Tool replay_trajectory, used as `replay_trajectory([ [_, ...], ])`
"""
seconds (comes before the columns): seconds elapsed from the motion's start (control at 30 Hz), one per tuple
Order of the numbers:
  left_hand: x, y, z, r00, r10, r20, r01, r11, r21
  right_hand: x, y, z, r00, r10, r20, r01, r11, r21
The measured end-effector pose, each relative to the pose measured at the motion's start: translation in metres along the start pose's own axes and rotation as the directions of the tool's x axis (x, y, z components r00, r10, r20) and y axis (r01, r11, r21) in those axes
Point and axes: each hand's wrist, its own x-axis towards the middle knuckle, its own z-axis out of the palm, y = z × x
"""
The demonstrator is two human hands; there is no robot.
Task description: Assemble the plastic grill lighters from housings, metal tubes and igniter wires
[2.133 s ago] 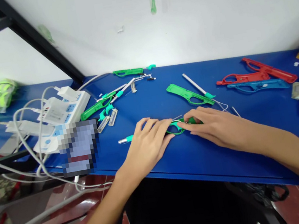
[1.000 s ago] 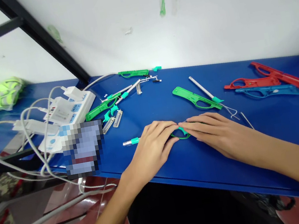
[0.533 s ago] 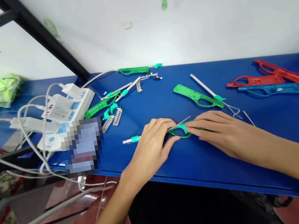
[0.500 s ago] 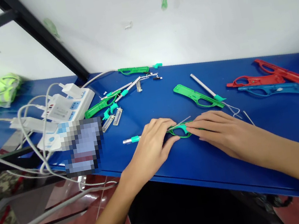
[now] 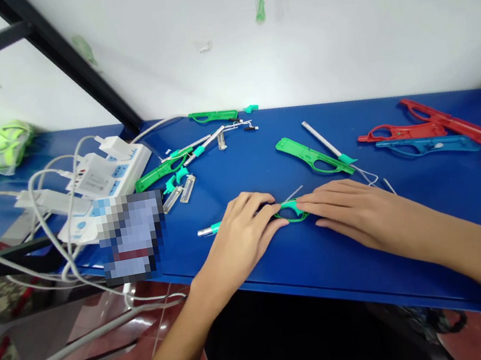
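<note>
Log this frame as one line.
left hand: palm down, fingertips on green shell | right hand: same, opposite end | green shell: flat on blue table | metal tube: beside left hand

Bright, even light, seemingly from overhead, washes the white wall (image 5: 332, 15) pale. Faint soft shadows lie under the left hand (image 5: 243, 232) and right hand (image 5: 354, 219). Frame edges bow outward; a pixelated block (image 5: 132, 236) hides something beside the power strip (image 5: 100, 174).

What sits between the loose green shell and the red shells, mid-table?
Head view: a silver tube with a teal collar lies aslant right beside the green shell; past it, only bare blue table up to the red shells.
</note>
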Motion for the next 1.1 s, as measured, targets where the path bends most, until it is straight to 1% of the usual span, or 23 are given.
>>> replay_trajectory([
  [0.1,0.0,0.001,-0.001,1.0,0.03,0.005,-0.03,0.999,0.026,0.0,0.003,0.002,1.0,0.006,-0.023,-0.005,0.999,0.049],
  [0.17,0.0,0.001,-0.001,0.999,0.051,-0.002,-0.051,0.999,0.016,0.001,0.004,0.004,0.999,0.018,-0.039,-0.015,0.998,0.069],
  [0.47,-0.004,-0.002,0.001,0.995,0.079,-0.061,-0.081,0.996,-0.043,0.002,0.006,0.01,0.994,0.007,-0.106,0.002,0.997,0.079],
  [0.6,-0.005,-0.004,0.002,0.992,0.086,-0.095,-0.092,0.994,-0.061,0.0,0.005,0.006,0.998,-0.047,-0.048,0.049,0.998,0.027],
  [0.67,-0.005,-0.005,0.002,0.991,0.103,-0.088,-0.105,0.994,-0.025,0.0,0.004,0.004,0.997,-0.071,-0.023,0.071,0.997,-0.011],
  [0.73,-0.004,-0.004,0.001,0.993,0.101,-0.058,-0.1,0.995,0.013,0.001,0.003,0.003,0.997,-0.074,-0.036,0.073,0.997,-0.026],
  [0.8,-0.004,-0.003,0.001,0.996,0.083,-0.036,-0.082,0.996,0.023,0.002,0.004,0.003,0.995,-0.043,-0.09,0.044,0.999,0.007],
  [0.83,-0.004,-0.003,0.001,0.996,0.078,-0.034,-0.078,0.997,0.02,0.003,0.004,0.004,0.991,-0.008,-0.132,0.013,0.999,0.038],
  [0.9,-0.004,-0.003,0.001,0.996,0.08,-0.039,-0.079,0.997,0.011,0.006,0.005,0.007,0.97,0.112,-0.216,-0.093,0.991,0.098],
  [0.93,-0.004,-0.003,0.001,0.996,0.081,-0.043,-0.081,0.997,0.008,0.007,0.005,0.009,0.955,0.176,-0.237,-0.152,0.982,0.116],
  [1.0,-0.004,-0.003,0.001,0.996,0.078,-0.043,-0.078,0.997,0.003,0.011,0.005,0.013,0.939,0.257,-0.23,-0.235,0.965,0.118],
  [1.03,-0.004,-0.002,0.001,0.996,0.074,-0.042,-0.074,0.997,-0.001,0.012,0.006,0.016,0.941,0.268,-0.208,-0.249,0.962,0.109],
  [1.1,-0.004,-0.002,0.001,0.997,0.064,-0.038,-0.064,0.998,-0.007,0.015,0.007,0.021,0.955,0.243,-0.17,-0.23,0.969,0.095],
])
